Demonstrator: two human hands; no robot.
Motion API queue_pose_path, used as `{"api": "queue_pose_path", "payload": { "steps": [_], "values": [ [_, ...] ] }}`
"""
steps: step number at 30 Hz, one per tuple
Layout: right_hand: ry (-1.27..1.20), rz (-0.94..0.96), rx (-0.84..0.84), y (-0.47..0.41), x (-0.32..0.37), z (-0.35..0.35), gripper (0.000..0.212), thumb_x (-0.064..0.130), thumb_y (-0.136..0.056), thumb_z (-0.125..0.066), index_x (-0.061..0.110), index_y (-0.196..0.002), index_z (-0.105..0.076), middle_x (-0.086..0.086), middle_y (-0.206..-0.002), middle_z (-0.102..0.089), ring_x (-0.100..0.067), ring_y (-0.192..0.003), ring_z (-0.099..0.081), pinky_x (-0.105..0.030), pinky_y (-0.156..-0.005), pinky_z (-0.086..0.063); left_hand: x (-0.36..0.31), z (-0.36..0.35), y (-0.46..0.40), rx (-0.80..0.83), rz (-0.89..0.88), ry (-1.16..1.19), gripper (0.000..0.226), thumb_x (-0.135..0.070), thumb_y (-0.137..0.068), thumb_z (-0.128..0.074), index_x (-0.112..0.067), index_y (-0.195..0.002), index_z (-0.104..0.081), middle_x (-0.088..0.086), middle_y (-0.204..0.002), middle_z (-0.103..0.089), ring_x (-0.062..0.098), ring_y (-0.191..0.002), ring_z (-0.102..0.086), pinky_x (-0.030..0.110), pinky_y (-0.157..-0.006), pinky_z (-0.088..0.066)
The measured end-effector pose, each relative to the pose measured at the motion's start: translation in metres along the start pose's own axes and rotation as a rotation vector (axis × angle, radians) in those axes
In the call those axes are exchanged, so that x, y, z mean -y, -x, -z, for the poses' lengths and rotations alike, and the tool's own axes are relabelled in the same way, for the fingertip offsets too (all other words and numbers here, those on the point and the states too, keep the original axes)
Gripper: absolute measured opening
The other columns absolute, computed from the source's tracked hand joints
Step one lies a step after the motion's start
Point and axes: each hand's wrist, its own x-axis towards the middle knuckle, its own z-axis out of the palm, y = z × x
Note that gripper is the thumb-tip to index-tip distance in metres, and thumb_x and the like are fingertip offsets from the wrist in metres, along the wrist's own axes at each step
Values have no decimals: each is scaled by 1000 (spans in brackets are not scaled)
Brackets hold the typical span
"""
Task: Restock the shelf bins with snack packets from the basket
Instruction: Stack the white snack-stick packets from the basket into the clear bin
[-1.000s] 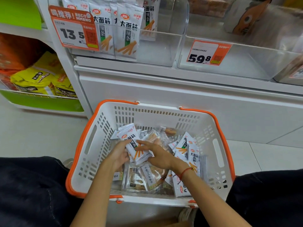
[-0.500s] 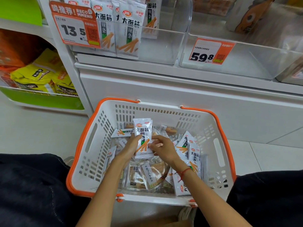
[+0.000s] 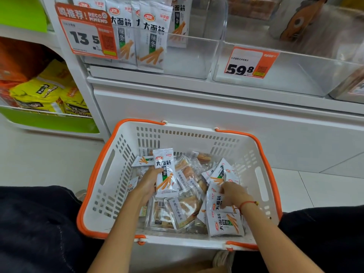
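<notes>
Two hands are working inside the white plastic basket with orange rim (image 3: 110, 174). The left hand (image 3: 146, 184) is gripping one white snack packet with orange sticks printed (image 3: 165, 174), long axis upright, directly below the clear shelf bin holding matching packets (image 3: 187, 54). The right hand (image 3: 231, 194), lower and further right, is pinching another white packet (image 3: 217, 202) in the pile.

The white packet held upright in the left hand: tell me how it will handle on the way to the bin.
The white packet stands upright in the left hand without drooping, so it is probably fairly stiff for a pouch. It looks thin and flat, so likely light. Its glossy film may be slippery, so a loose grip could let it slide.
</notes>
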Motion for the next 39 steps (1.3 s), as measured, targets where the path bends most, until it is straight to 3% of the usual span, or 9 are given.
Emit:
{"api": "queue_pose_path", "payload": {
  "steps": [6, 10, 16, 19, 22, 28, 31, 36, 39],
  "values": [
    [-399, 257, -176, 12, 29, 64, 27, 28, -89, -62, 2, -87, -69, -8, -73, -59, -20, -71, -56, -24, -63, -39, -3, 2, 2, -85, -75, -156, 47, -27, -102, -40, -16, -146, -30, 6, -149, -35, 27, -136, -35, 38, -107, -30],
    [-904, 396, -116, 28, 84, 74, 9, 21, -90, -63, 16, -85, -68, -4, -77, -68, -17, -68, -60, -28, -68, -52, -4, -3, 4, -72, -81, -145, 55, -34, -101, -38, -17, -150, -18, 4, -156, -21, 24, -142, -23, 39, -111, -23],
    [-1010, 348, -346, 21, 115, 33, 21, 23, -87, -68, 11, -70, -64, -7, -56, -62, -17, -50, -58, -39, -66, -54, 13, -6, -20, -110, -32, -41, 69, -55, -90, -35, -17, -147, -31, 14, -151, -33, 32, -136, -35, 52, -112, -28],
    [-1091, 295, -452, 18, 116, 22, 22, 34, -82, -73, 14, -73, -65, -5, -60, -67, -21, -61, -66, -45, -71, -56, 0, -15, -6, -133, -30, -15, 62, -51, -95, -30, -8, -139, -43, 17, -136, -50, 32, -124, -49, 48, -105, -38],
    [-1202, 249, -486, 16, 121, 18, 32, 45, -74, -77, 20, -91, -65, -2, -72, -68, -20, -69, -68, -45, -68, -57, -8, -23, -4, -64, -90, 1, 41, -28, -102, -27, -7, -111, -60, 10, -83, -66, 22, -73, -62, 31, -67, -50],
    [-1153, 377, -303, 17, 130, 32, 29, 33, -94, -56, 13, -113, -65, -6, -98, -71, -16, -78, -67, -29, -76, -55, -15, -23, -4, -12, -115, 141, 38, -27, -101, -30, -12, -100, -65, 5, -65, -71, 19, -59, -65, 30, -61, -50],
    [-1147, 483, -247, 25, 133, 48, 20, 21, -100, -44, 17, -116, -56, 2, -101, -65, -8, -84, -63, -15, -73, -51, -24, -27, 7, 9, -194, 95, 25, -21, -100, -35, -18, -98, -60, 5, -76, -72, 15, -65, -68, 27, -60, -53],
    [-1091, 591, -420, 40, 127, 81, 23, 22, -98, -49, 20, -122, -50, 5, -110, -61, -12, -93, -59, -32, -87, -52, -55, -20, 19, 0, -481, -348, 22, -33, -95, -41, -30, -116, -46, 4, -121, -47, 19, -117, -46, 34, -101, -40],
    [-1132, 703, -567, 53, 124, 103, 20, 25, -96, -54, 24, -116, -54, 10, -111, -63, -10, -96, -60, -19, -81, -49, -86, -16, 38, 80, -607, -401, 25, -30, -101, -41, -36, -125, -43, -9, -122, -43, -5, -111, -46, 7, -84, -41]
  ]
}}
